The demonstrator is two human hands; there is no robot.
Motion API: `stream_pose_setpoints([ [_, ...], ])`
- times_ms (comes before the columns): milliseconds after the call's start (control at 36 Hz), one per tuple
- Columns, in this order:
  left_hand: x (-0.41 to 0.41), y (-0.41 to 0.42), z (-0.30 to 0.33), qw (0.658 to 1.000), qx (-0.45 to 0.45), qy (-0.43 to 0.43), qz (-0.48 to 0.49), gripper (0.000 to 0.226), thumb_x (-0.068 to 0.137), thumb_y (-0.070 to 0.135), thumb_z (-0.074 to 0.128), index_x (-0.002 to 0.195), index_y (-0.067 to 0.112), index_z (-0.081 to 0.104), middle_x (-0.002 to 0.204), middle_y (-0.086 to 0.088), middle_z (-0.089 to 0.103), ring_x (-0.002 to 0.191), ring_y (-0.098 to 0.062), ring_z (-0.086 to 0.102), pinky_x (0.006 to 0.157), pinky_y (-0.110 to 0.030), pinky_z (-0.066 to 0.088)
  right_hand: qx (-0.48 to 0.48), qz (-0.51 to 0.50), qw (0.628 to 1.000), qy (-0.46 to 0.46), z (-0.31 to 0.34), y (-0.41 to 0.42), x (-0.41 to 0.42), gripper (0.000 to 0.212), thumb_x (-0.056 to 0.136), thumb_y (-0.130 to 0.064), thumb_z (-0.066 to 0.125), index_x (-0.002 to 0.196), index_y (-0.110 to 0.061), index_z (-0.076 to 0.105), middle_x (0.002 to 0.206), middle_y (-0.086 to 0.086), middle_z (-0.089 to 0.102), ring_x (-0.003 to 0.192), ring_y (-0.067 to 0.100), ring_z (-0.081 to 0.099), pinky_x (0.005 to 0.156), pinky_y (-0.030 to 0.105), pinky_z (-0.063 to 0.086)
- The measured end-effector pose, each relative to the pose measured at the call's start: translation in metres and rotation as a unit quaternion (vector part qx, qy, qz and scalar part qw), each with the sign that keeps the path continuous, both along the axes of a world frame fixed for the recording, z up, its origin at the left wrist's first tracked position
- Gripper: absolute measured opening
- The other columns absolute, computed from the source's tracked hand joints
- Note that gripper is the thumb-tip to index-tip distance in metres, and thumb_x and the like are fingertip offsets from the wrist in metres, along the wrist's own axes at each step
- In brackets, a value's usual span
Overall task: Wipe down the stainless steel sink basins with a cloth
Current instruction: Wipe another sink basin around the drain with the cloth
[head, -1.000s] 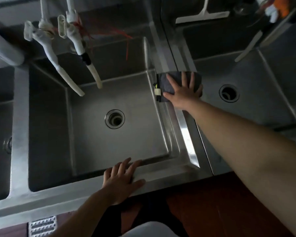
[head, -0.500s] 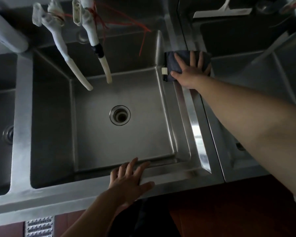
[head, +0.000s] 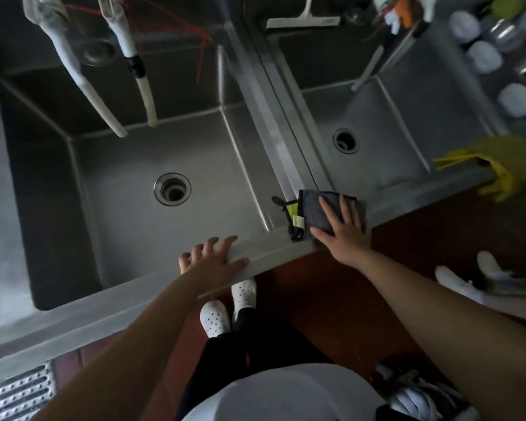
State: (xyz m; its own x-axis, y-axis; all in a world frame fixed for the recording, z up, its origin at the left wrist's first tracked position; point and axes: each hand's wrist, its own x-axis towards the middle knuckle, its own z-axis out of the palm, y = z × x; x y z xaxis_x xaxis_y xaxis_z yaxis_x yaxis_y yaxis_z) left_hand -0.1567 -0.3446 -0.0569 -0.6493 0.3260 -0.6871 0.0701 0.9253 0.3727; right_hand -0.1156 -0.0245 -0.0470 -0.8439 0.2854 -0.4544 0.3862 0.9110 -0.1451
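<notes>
Steel sink rim (head: 268, 253): right hand (head: 345, 235), fingers flat, has drawn cloth (head: 321, 212) forward to the front corner; left hand (head: 213, 261), fingers released, braces. Divider apparently done; basins remain.

The person is wearing a white top (head: 281, 393); dark trousers (head: 255, 344) are covering the legs; white perforated clogs (head: 214, 317) are showing on both feet; both forearms are going bare, unsleeved and without gloves.

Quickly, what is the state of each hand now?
Left hand: open, fingers flat on the sink's front rim, holding nothing.
Right hand: open, flat fingers pressing the grey cloth onto the rim.
</notes>
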Motion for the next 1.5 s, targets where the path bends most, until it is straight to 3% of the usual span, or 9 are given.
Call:
stream_pose_setpoints([
  [250,-0.014,0.017,0.016,0.985,0.023,-0.026,0.167,0.054,0.085,0.063,0.053,0.135,0.046,0.045,0.129,0.004,0.062,0.122,-0.023,0.054,0.109,-0.045,0.032,-0.031,-0.010,0.998,-0.051,0.009,0.007,-0.018,0.077,0.082,-0.080,0.034,0.138,-0.066,-0.017,0.164,-0.007,-0.019,0.151,0.021,-0.015,0.116,0.060,-0.003],
  [389,-0.020,0.063,0.030,0.947,0.173,-0.024,0.269,0.054,0.090,0.037,0.066,0.140,0.034,0.046,0.144,-0.007,0.046,0.115,-0.021,0.053,0.088,-0.037,0.053,-0.052,0.010,0.998,-0.029,0.000,0.011,-0.050,0.077,0.085,-0.076,0.035,0.135,-0.066,-0.024,0.162,-0.003,-0.024,0.148,0.022,-0.024,0.114,0.060,-0.009],
  [556,-0.041,0.140,0.031,0.899,0.224,-0.060,0.371,0.066,0.091,0.021,0.068,0.149,0.026,0.036,0.146,-0.004,0.043,0.110,-0.015,0.053,0.083,-0.025,0.047,-0.099,0.074,0.992,-0.028,-0.003,0.028,-0.127,0.075,0.089,-0.071,0.038,0.142,-0.062,-0.014,0.162,-0.002,-0.024,0.146,0.023,-0.030,0.113,0.060,-0.012],
  [722,-0.055,0.183,0.016,0.825,0.254,-0.098,0.495,0.037,0.094,0.004,0.060,0.124,0.025,0.057,0.097,0.011,0.070,0.071,-0.003,0.065,0.054,-0.017,0.051,-0.122,0.146,0.981,-0.035,-0.008,0.048,-0.214,0.074,0.090,-0.067,0.039,0.144,-0.061,-0.012,0.162,-0.005,-0.024,0.145,0.024,-0.032,0.115,0.061,-0.008],
  [889,-0.046,0.186,0.017,0.865,0.206,-0.083,0.450,0.059,0.090,0.011,0.056,0.103,0.068,0.055,0.092,0.030,0.070,0.078,0.003,0.069,0.061,-0.013,0.053,-0.137,0.179,0.974,-0.013,-0.014,0.047,-0.311,0.071,0.091,-0.067,0.035,0.144,-0.060,-0.012,0.162,-0.003,-0.024,0.145,0.028,-0.033,0.114,0.062,-0.008],
  [1000,-0.041,0.180,0.008,0.886,0.167,-0.056,0.428,0.058,0.095,0.009,0.057,0.126,0.055,0.042,0.094,0.015,0.071,0.081,-0.002,0.066,0.071,-0.015,0.050,-0.139,0.179,0.974,-0.010,-0.014,0.040,-0.381,0.074,0.090,-0.068,0.036,0.146,-0.058,-0.011,0.162,-0.003,-0.024,0.145,0.028,-0.033,0.113,0.066,-0.003],
  [1250,-0.040,0.176,0.006,0.916,0.116,-0.038,0.382,0.059,0.097,0.019,0.058,0.135,0.055,0.030,0.104,0.030,0.059,0.087,0.018,0.057,0.071,-0.003,0.043,-0.120,0.152,0.981,0.004,-0.010,0.024,-0.450,0.076,0.087,-0.077,0.030,0.148,-0.055,-0.009,0.164,0.000,-0.019,0.146,0.033,-0.027,0.112,0.067,-0.008],
  [1361,-0.038,0.179,0.005,0.928,0.094,-0.002,0.359,0.047,0.096,0.022,0.059,0.141,0.034,0.047,0.129,0.002,0.062,0.119,-0.016,0.057,0.102,-0.034,0.045,-0.133,0.153,0.979,-0.013,-0.001,0.026,-0.448,0.077,0.088,-0.074,0.034,0.149,-0.053,-0.009,0.164,0.000,-0.021,0.147,0.033,-0.027,0.113,0.068,-0.008],
  [1500,-0.029,0.184,0.007,0.940,0.075,0.020,0.332,0.045,0.098,0.020,0.052,0.143,0.026,0.048,0.135,-0.006,0.058,0.123,-0.027,0.052,0.102,-0.045,0.044,-0.131,0.184,0.974,-0.031,0.004,0.038,-0.385,0.092,0.081,-0.082,0.041,0.147,-0.052,-0.016,0.162,0.000,-0.026,0.143,0.034,-0.034,0.113,0.066,-0.011],
])
